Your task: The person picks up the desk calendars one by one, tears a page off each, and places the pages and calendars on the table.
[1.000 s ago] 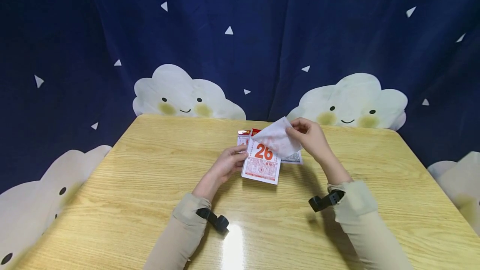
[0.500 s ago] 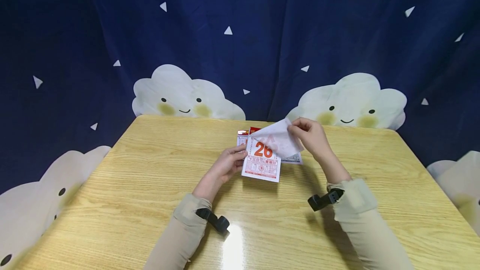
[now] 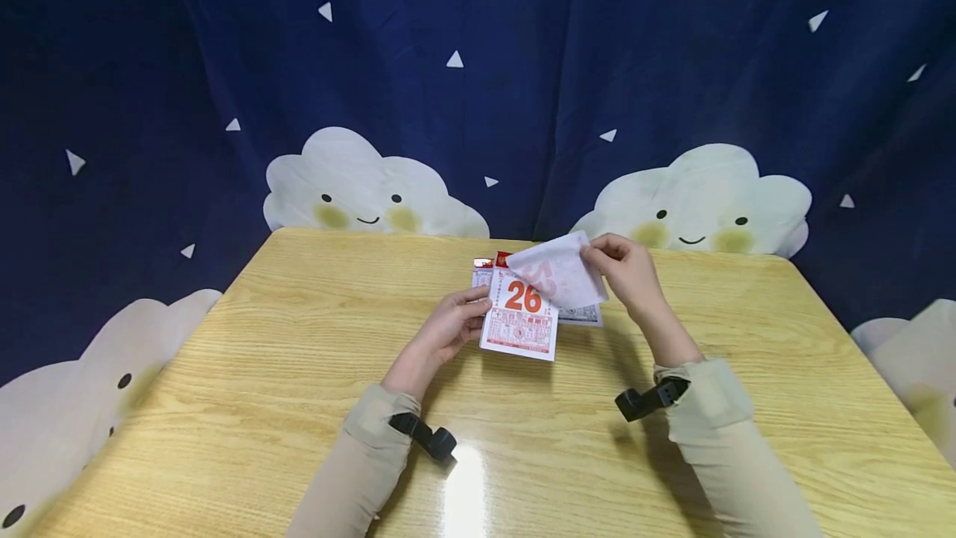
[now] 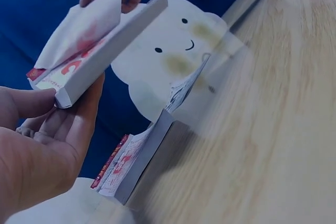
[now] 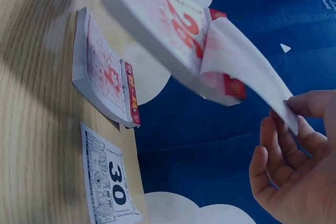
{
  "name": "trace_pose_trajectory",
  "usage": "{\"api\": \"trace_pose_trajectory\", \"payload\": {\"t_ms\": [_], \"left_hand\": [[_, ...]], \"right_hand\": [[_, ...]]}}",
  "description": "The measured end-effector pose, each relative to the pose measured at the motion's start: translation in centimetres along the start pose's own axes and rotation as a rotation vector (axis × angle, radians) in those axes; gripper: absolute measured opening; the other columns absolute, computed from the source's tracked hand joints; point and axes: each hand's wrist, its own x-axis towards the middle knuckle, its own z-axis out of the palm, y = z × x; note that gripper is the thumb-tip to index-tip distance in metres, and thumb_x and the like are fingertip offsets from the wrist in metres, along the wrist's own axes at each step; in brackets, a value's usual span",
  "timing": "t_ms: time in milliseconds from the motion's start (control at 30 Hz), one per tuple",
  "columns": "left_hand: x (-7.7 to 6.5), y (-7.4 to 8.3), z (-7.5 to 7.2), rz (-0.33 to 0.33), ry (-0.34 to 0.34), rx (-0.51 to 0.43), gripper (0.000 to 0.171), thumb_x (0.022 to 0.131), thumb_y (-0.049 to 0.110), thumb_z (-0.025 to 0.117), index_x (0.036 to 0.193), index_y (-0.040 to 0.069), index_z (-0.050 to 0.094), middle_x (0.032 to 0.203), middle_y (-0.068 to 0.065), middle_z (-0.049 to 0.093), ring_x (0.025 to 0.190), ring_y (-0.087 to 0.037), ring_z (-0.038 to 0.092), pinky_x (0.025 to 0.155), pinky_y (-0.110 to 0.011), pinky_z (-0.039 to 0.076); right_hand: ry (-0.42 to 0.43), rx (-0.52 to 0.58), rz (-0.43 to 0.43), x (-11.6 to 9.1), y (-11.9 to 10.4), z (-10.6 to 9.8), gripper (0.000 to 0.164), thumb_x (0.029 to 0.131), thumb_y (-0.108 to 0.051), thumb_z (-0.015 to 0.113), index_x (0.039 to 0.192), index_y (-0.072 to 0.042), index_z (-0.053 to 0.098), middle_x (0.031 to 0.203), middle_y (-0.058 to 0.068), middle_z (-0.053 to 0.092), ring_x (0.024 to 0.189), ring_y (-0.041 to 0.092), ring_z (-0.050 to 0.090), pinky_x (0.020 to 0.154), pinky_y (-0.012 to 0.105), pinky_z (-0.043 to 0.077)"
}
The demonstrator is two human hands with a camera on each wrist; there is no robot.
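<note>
My left hand (image 3: 451,328) grips a thick tear-off calendar (image 3: 520,332) by its left edge, raised over the table. A large red 26 shows on its front. My right hand (image 3: 629,274) pinches the right edge of a thin page (image 3: 558,274), turned up and slanting across the calendar's upper part. In the right wrist view the page's other end lies close by the red binding strip (image 5: 234,86). A second tear-off calendar (image 5: 100,72), also red-bound, lies on the table beneath, mostly hidden in the head view.
A loose sheet (image 5: 107,179) with a black 30 lies beside the second calendar on the wooden table (image 3: 299,372). Behind the table's far edge hangs a dark blue curtain (image 3: 418,65) with white clouds. Each wrist wears a black camera.
The right hand has moved slightly right with the page. The page's left corner has shifted right and up, baring more of the calendar's top and red strip. The left hand barely moved.
</note>
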Motion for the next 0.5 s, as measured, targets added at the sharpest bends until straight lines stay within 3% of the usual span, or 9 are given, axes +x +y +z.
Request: {"api": "trace_pose_trajectory", "payload": {"t_ms": [267, 500], "left_hand": [[0.20, -0.34, 0.06, 0.012, 0.014, 0.122, 0.043, 0.092, 0.004, 0.045, 0.133, -0.007, 0.039, 0.098, -0.017, 0.064, 0.070, -0.011, 0.063, 0.067, -0.026, 0.054], [0.12, -0.30, 0.12, 0.014, 0.022, 0.129, 0.043, 0.092, 0.004, 0.045, 0.133, -0.007, 0.039, 0.105, -0.022, 0.061, 0.073, -0.012, 0.063, 0.071, -0.030, 0.055]], "right_hand": [[-0.035, -0.044, -0.016, -0.03, -0.66, -0.19, 0.026, 0.085, -0.024, 0.062, 0.086, 0.002, 0.062, 0.067, -0.013, 0.054, 0.066, 0.004, 0.049, 0.055, 0.015, 0.042], [-0.016, -0.068, -0.002, 0.04, -0.53, -0.67, 0.025, 0.084, -0.025, 0.063, 0.085, 0.001, 0.062, 0.069, -0.012, 0.053, 0.067, 0.006, 0.048, 0.056, 0.016, 0.042]]}}
